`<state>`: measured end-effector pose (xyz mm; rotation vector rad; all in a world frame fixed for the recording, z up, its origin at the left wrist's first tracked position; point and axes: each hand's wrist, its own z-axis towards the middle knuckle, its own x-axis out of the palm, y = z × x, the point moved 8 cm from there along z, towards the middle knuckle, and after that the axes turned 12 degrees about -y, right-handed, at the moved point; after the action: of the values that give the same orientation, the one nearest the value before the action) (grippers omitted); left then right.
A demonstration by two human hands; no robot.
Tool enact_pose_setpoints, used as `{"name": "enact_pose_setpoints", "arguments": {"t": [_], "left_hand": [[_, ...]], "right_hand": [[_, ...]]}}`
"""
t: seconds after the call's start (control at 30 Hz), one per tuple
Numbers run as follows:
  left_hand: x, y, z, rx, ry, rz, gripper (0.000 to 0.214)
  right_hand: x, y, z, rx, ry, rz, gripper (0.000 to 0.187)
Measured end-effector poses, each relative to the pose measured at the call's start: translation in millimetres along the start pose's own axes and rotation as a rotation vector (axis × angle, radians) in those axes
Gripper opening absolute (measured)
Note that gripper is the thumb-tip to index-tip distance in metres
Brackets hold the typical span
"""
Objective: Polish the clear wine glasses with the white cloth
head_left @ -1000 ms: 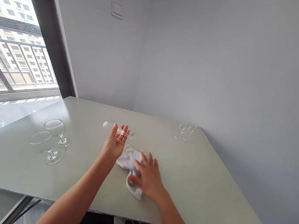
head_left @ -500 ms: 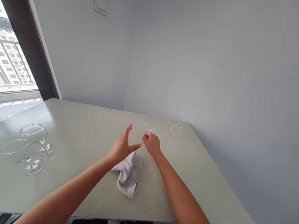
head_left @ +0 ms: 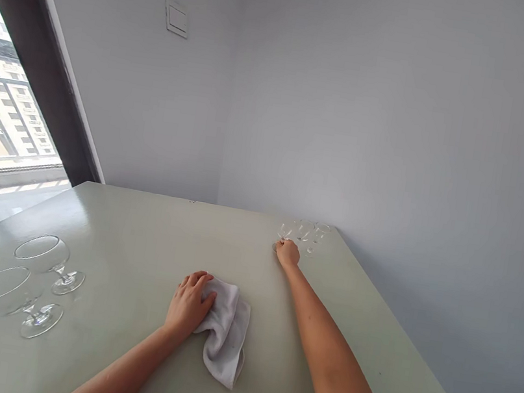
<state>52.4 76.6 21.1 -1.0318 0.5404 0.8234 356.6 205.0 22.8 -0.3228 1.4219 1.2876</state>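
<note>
The left hand (head_left: 187, 307) touches cloth (head_left: 226, 332) (rumpled), right hand (head_left: 288, 253) holding glass (head_left: 285, 231).

A wall switch (head_left: 177, 18) sits right of the dark window frame (head_left: 42, 52).

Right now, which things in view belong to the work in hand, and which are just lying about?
In the work:
white cloth, under the left hand
stemmed glass, held by the right hand
probably the other glasses, left and far right

Just around:
light switch
dark frame
</note>
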Motion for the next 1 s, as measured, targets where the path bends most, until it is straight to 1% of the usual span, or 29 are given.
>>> {"name": "enact_pose_setpoints", "arguments": {"t": [0.1, 0.2, 0.3, 0.37, 0.4, 0.47, 0.53, 0.6, 0.63, 0.7, 0.73, 0.77, 0.83, 0.87, 0.9, 0.93, 1.0], "left_hand": [[0.0, 0.0, 0.8, 0.003, 0.007, 0.011, 0.03], [0.1, -0.9, 0.4, 0.012, 0.01, 0.018, 0.026], [-0.2, -2.0, 0.3, 0.01, 0.001, 0.001, 0.024], [-0.4, -1.8, 0.8, -0.008, -0.001, -0.025, 0.024], [-1.8, -1.9, 1.4, -0.024, -0.01, -0.044, 0.024], [-10.3, -5.3, 2.9, -0.049, -0.056, -0.118, 0.022], [-29.1, -14.5, 3.2, -0.061, -0.15, -0.261, 0.02], [-57.3, -24.7, -0.9, -0.088, -0.284, -0.462, 0.017], [-73.4, -27.5, -5.6, -0.118, -0.366, -0.563, 0.014], [-107.2, -24.8, -21.8, -0.201, -0.575, -0.702, 0.009], [-124.9, -19.1, -33.5, -0.236, -0.706, -0.718, 0.01], [-142.2, -11.1, -47.1, -0.262, -0.846, -0.692, 0.014], [-172.5, 11.5, -75.5, -0.298, -1.095, -0.544, 0.025], [-183.9, 26.4, -87.4, -0.326, -1.181, -0.448, 0.031], [-192.4, 44.1, -96.0, -0.371, -1.226, -0.36, 0.038], [-198.4, 64.5, -101.9, -0.437, -1.243, -0.292, 0.044], [-203.2, 109.5, -105.2, -0.61, -1.19, -0.234, 0.059]], "right_hand": [[0.0, -2.1, 6.7, 0.019, 0.003, 0.001, 0.028], [-5.0, -6.9, 1.2, 0.017, 0.008, 0.012, 0.028], [-16.7, -12.5, -22.0, -0.002, -0.001, 0.031, 0.035], [-26.7, -10.1, -48.8, -0.032, -0.005, 0.053, 0.038], [-31.4, -4.5, -65.6, -0.07, 0.001, 0.074, 0.036], [-40.0, 19.2, -105.8, -0.231, 0.029, 0.151, 0.029], [-48.5, 56.4, -155.5, -0.528, 0.081, 0.27, 0.024], [-54.1, 86.7, -205.8, -0.801, 0.139, 0.322, 0.027], [-54.1, 96.3, -226.5, -0.897, 0.163, 0.305, 0.031], [-48.5, 105.8, -255.1, -1.004, 0.201, 0.215, 0.045], [-44.3, 106.9, -262.8, -1.021, 0.208, 0.165, 0.049], [-40.2, 106.4, -267.1, -1.022, 0.209, 0.124, 0.049], [-33.3, 103.0, -269.0, -0.998, 0.199, 0.083, 0.035], [-31.0, 100.9, -268.0, -0.981, 0.191, 0.084, 0.027], [-29.4, 98.7, -266.2, -0.961, 0.185, 0.1, 0.024], [-28.4, 96.5, -263.8, -0.937, 0.187, 0.132, 0.024], [-28.1, 92.4, -257.4, -0.872, 0.214, 0.252, 0.024]]}}
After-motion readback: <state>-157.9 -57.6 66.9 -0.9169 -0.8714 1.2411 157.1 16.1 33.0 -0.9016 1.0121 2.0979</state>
